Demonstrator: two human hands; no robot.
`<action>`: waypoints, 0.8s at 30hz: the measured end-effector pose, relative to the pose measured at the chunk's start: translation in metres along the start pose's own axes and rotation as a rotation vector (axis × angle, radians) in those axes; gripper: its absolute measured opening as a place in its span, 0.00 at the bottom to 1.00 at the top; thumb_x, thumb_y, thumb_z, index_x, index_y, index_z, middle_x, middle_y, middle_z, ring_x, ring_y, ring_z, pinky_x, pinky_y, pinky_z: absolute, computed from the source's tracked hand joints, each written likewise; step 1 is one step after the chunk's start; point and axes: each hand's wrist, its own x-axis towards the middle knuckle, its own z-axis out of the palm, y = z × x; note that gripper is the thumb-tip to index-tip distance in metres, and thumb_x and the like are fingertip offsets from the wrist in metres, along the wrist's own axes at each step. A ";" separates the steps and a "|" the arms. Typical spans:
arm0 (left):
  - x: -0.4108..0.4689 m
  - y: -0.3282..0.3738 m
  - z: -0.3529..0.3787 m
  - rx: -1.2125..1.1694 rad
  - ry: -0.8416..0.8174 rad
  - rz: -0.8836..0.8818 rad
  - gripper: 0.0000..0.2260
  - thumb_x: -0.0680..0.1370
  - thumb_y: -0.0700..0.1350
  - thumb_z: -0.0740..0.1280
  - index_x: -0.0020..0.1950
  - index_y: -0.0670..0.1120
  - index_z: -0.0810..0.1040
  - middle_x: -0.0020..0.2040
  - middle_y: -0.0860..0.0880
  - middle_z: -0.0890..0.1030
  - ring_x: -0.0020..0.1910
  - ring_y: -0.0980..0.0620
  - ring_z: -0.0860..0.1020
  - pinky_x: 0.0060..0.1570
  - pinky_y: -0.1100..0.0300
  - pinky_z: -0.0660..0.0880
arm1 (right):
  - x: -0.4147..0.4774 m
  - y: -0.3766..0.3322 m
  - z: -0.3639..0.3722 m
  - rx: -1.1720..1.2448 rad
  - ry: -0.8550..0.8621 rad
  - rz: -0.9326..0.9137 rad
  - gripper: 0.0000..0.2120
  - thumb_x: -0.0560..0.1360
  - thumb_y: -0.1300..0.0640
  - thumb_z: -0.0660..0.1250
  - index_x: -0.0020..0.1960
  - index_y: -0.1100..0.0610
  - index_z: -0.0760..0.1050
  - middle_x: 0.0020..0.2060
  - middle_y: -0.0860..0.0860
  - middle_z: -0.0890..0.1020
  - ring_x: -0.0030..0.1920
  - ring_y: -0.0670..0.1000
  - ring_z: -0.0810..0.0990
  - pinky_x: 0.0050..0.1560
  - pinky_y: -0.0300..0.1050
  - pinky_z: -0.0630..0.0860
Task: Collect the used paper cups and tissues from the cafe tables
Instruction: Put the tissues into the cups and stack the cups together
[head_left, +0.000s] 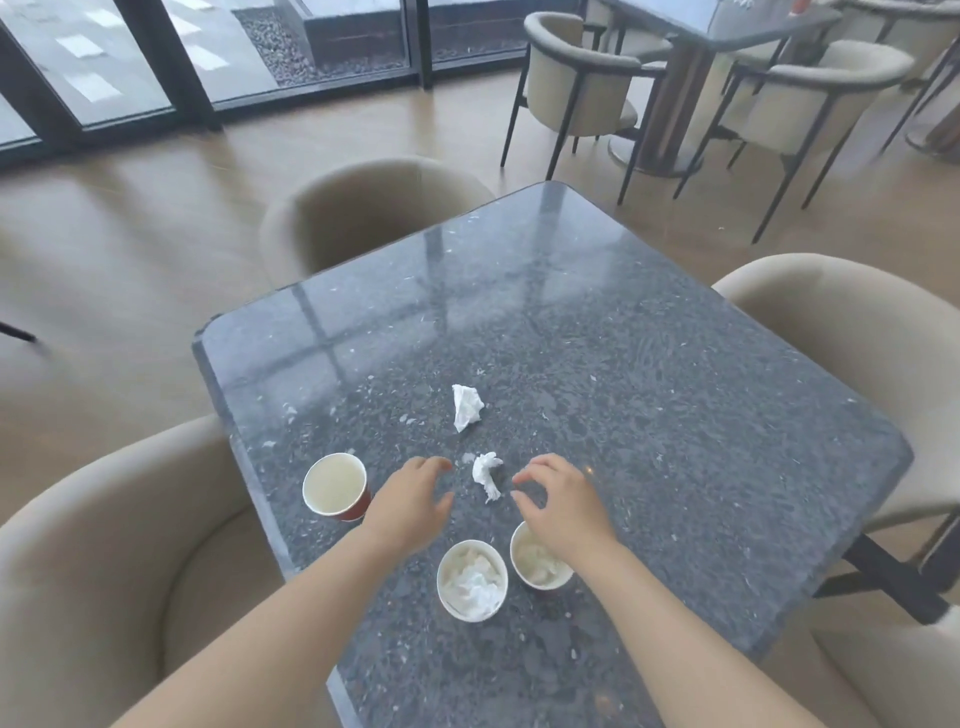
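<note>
Tissue (487, 475), crumpled, lies near-centre on the table (675, 364) between left hand (410, 506) and right hand (558, 506), both empty, fingers loosely spread, neither touching it; likely featherlight and soft, so pinch its bunched middle.

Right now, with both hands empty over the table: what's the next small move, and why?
Probably pinch the nearer crumpled tissue with the right hand. The tissue lies loose on the table between the left hand and the right, whose curved fingertips are just beside it. Neither hand holds anything. The middle cup nearby already holds tissue, so it is a likely drop spot.
</note>
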 end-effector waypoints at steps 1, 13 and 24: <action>0.007 -0.001 0.001 0.009 -0.018 0.009 0.18 0.79 0.48 0.61 0.69 0.49 0.67 0.67 0.48 0.70 0.64 0.48 0.72 0.62 0.56 0.68 | 0.010 -0.002 0.002 -0.014 -0.023 -0.003 0.06 0.73 0.52 0.67 0.50 0.49 0.78 0.52 0.43 0.75 0.53 0.46 0.74 0.47 0.38 0.67; 0.085 -0.025 0.035 0.314 -0.245 -0.162 0.49 0.70 0.59 0.71 0.77 0.48 0.40 0.77 0.45 0.35 0.75 0.41 0.37 0.73 0.44 0.54 | 0.092 0.010 0.047 -0.232 -0.428 -0.093 0.17 0.72 0.57 0.67 0.60 0.51 0.73 0.60 0.50 0.69 0.59 0.54 0.71 0.57 0.47 0.71; 0.096 -0.034 0.042 0.291 -0.312 -0.196 0.57 0.64 0.60 0.76 0.76 0.48 0.37 0.76 0.45 0.32 0.75 0.38 0.36 0.70 0.37 0.56 | 0.153 0.009 0.053 -0.223 -0.284 -0.223 0.19 0.74 0.59 0.63 0.64 0.53 0.71 0.66 0.49 0.67 0.65 0.52 0.65 0.57 0.50 0.72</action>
